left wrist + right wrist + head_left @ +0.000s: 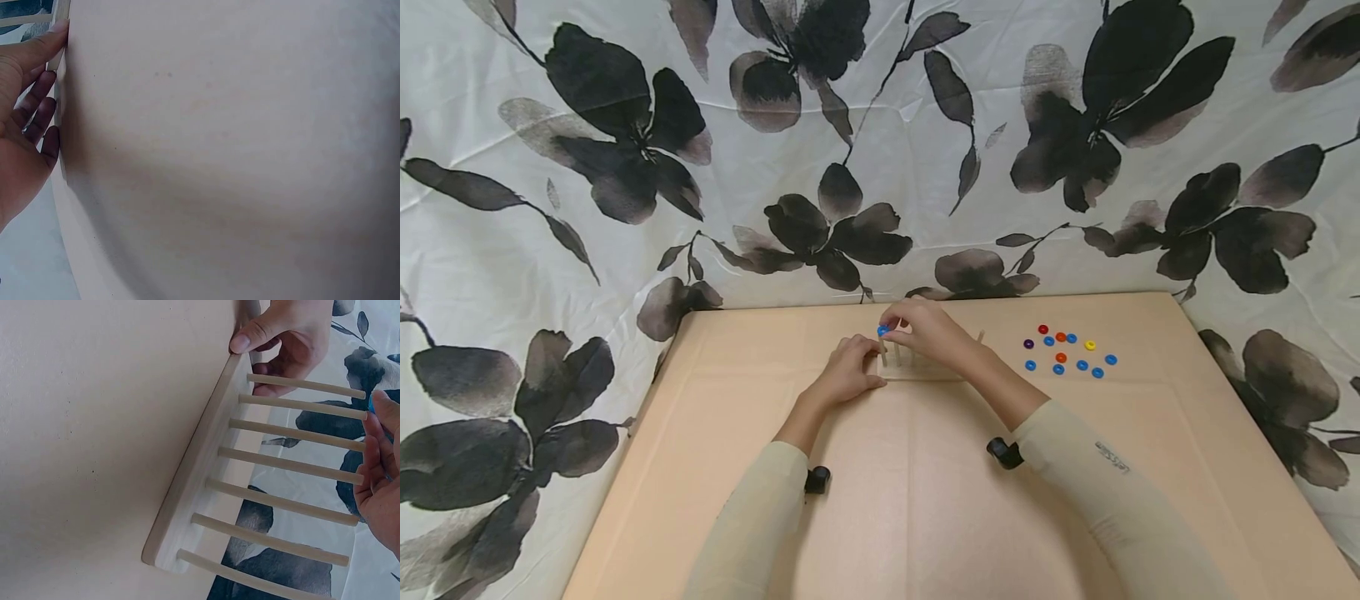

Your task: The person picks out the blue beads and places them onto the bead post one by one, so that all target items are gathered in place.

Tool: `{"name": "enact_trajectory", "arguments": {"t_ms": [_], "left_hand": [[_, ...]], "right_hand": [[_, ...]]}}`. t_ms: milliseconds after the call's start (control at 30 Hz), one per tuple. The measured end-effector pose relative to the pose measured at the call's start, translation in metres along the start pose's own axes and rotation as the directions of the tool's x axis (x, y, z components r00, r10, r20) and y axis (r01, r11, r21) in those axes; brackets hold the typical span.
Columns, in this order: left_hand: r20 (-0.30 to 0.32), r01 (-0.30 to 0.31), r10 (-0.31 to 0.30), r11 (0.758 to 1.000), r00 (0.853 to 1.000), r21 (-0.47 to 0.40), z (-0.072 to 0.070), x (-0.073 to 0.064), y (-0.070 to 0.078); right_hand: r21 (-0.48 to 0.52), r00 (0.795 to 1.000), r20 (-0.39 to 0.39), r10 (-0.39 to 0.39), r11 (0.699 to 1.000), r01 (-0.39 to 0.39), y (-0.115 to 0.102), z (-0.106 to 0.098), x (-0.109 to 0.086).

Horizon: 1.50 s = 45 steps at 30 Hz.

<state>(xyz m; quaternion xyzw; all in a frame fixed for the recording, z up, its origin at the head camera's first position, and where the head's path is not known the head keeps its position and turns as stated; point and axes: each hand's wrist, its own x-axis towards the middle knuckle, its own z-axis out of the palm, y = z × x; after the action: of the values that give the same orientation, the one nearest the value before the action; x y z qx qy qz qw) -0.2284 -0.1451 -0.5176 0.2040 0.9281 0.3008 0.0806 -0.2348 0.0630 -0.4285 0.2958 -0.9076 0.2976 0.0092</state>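
A wooden peg rack (194, 469), a pale bar with a row of upright pegs, stands near the far edge of the table. My left hand (850, 368) grips the left end of its base; the right wrist view shows the thumb (242, 342) on the near edge, the fingers behind. Between thumb and fingers my right hand (928, 333) pinches a blue ring (883, 331) at the tip of a peg near the rack's left end. Only a sliver of that ring shows in the right wrist view, and the pegs there are bare.
Right of the rack, several small rings lie scattered on the tan table (910, 500): blue rings (1111, 360), red-orange ones (1061, 358), a yellow ring (1090, 345) and a dark purple ring (1028, 343). A floral cloth (925, 167) hangs behind the table's far edge.
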Motion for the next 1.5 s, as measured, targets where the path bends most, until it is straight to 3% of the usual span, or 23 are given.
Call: {"name": "enact_trajectory", "arguments": {"t_ms": [300, 867, 1500], "left_hand": [[-0.005, -0.003, 0.003, 1.0, 1.0, 0.023, -0.001, 0.001, -0.001], [0.008, 0.001, -0.001, 1.0, 1.0, 0.021, -0.002, 0.001, 0.002], [0.015, 0.029, -0.029, 0.999, 0.999, 0.016, -0.002, 0.006, 0.004]], "right_hand": [[-0.026, 1.0, 0.02, -0.023, 0.999, 0.023, 0.002, 0.006, 0.007], [-0.089, 0.995, -0.027, -0.092, 0.992, 0.09, 0.004, 0.012, 0.006], [-0.11, 0.998, -0.004, -0.068, 0.992, 0.067, 0.006, 0.008, 0.006]]}}
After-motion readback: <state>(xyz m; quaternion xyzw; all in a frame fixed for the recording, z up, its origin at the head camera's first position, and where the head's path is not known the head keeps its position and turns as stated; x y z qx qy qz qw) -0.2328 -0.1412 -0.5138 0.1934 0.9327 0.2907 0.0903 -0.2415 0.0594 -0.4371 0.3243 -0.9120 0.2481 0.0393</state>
